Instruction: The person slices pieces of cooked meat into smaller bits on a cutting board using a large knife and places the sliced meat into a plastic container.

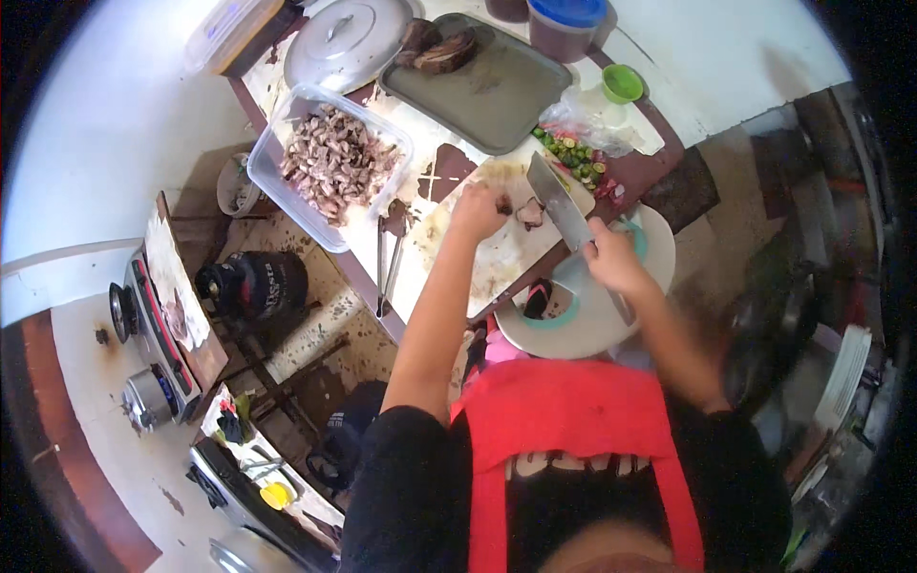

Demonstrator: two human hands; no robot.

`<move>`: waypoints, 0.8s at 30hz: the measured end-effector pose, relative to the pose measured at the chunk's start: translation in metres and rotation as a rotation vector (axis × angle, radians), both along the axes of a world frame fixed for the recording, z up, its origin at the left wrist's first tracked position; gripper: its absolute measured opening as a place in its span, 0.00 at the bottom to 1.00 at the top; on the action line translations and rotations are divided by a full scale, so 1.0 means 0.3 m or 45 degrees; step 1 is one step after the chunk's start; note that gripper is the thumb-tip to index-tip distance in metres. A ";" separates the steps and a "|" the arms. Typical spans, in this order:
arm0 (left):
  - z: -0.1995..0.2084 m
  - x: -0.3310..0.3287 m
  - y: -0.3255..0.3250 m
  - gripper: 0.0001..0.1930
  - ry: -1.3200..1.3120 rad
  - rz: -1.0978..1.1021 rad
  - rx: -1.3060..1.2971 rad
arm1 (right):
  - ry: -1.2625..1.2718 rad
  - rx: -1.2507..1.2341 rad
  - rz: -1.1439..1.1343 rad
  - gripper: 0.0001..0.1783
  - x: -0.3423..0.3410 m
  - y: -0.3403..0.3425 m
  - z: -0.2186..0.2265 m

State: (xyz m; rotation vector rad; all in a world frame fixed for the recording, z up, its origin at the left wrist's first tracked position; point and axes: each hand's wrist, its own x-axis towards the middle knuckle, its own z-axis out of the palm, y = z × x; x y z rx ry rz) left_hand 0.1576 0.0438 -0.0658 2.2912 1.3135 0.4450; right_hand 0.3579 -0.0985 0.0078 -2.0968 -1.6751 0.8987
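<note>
Left hand (478, 210) curled, pinching the meat piece (528, 214); right hand (611, 260) fisted on the cleaver (559, 201), blade just right of the meat.

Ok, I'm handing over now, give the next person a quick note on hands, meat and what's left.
Left hand pins a small piece of meat on the cutting board.
Right hand grips the cleaver, blade beside that piece.
Done: clear tub heaped with chopped meat.
Left: this piece, plus the dark meat chunks on the grey tray.
Tongs lie on the board's left.
</note>
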 end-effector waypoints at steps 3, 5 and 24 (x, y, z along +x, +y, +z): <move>0.033 -0.141 -0.086 0.17 0.120 -0.112 -0.179 | 0.121 0.031 -0.025 0.16 -0.032 -0.014 0.015; 0.040 -0.196 -0.133 0.17 -0.223 0.207 -0.154 | 0.148 0.087 -0.015 0.15 -0.106 -0.012 -0.002; -0.026 -0.284 -0.190 0.09 -0.392 0.223 0.012 | 0.045 0.034 -0.173 0.16 -0.519 0.074 -0.006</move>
